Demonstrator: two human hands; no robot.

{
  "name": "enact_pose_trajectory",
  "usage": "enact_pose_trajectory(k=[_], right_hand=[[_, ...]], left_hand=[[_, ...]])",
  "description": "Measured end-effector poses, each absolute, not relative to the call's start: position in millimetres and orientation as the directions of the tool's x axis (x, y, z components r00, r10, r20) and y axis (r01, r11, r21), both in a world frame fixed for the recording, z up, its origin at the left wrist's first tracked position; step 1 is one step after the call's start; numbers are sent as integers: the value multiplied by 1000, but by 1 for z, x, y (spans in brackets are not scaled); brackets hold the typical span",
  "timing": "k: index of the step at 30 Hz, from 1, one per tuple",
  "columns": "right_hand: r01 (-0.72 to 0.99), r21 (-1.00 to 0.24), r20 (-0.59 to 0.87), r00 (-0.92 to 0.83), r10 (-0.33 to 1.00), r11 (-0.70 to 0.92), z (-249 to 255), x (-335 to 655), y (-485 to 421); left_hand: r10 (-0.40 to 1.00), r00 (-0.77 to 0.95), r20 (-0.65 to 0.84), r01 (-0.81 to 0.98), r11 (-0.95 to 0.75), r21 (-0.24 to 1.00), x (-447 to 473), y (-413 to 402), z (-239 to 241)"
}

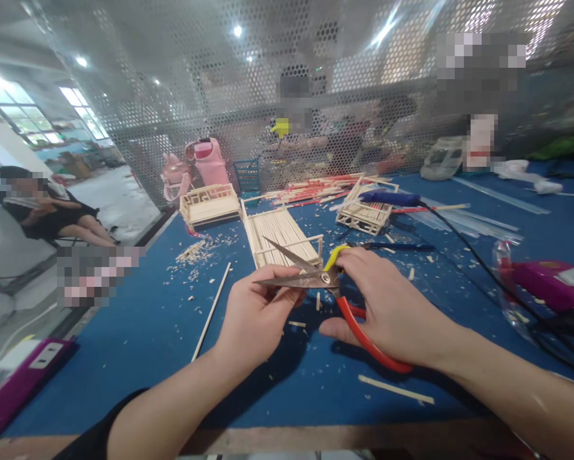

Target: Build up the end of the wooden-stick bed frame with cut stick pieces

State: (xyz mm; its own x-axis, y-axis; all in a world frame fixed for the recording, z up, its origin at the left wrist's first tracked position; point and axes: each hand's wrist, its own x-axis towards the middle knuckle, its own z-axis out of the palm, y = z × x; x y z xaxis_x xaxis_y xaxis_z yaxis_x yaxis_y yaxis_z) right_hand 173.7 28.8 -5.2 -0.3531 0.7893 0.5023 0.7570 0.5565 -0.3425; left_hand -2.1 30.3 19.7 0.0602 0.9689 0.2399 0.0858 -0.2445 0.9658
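1. Scissors [326,278] are gripped by right hand [393,299] at the handles, blades spread.
2. Small stick piece [303,272], mostly hidden, is pinched in left hand [255,312], beside the blades.
3. Both are held above blue table [138,358], near side of slatted stick frame [280,230].
4. Loose stick [211,311] is seen on table, left of left hand.

Perforated screen [220,89] — bright windows [16,102]

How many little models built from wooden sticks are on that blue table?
3: a left model, a middle model beyond the scissors, and a right model by the blue-handled tool. More could be hidden.
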Motion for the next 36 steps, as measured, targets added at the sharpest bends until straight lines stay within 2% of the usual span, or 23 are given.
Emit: enact_pose_trajectory(k=[11, 18, 23, 27, 30, 33, 36], right_hand=[[730, -349, 464, -410, 785, 588, -1, 176, 27], [738, -438, 352, -385, 853, 514, 8, 172, 25], [815, -378, 310, -336, 889, 440, 6, 172, 21], [864, -308, 286, -316, 905, 399, 2, 173, 23], [873, -303, 284, -299, 911, 382, 0, 173, 26], [831, -391, 289, -298, 910, 396, -2, 171, 27], [718, -575, 316, -247, 916, 392, -1, 170, 29]], left_hand=[[979, 105, 178, 5, -179, 984, -3, 29, 23], [950, 137, 282, 102, -297, 949, -4, 27, 20], [901, 201, 385, 184, -421, 888, -7, 27, 15], [902, 206, 379, 274, -425, 863, -10, 29, 9], [912, 190, 364, 348, -410, 843, -11, 29, 8], [913, 200, 355, 388, -407, 827, -10, 30, 10], [923, 217, 317, 458, -383, 802, -11, 33, 14]])
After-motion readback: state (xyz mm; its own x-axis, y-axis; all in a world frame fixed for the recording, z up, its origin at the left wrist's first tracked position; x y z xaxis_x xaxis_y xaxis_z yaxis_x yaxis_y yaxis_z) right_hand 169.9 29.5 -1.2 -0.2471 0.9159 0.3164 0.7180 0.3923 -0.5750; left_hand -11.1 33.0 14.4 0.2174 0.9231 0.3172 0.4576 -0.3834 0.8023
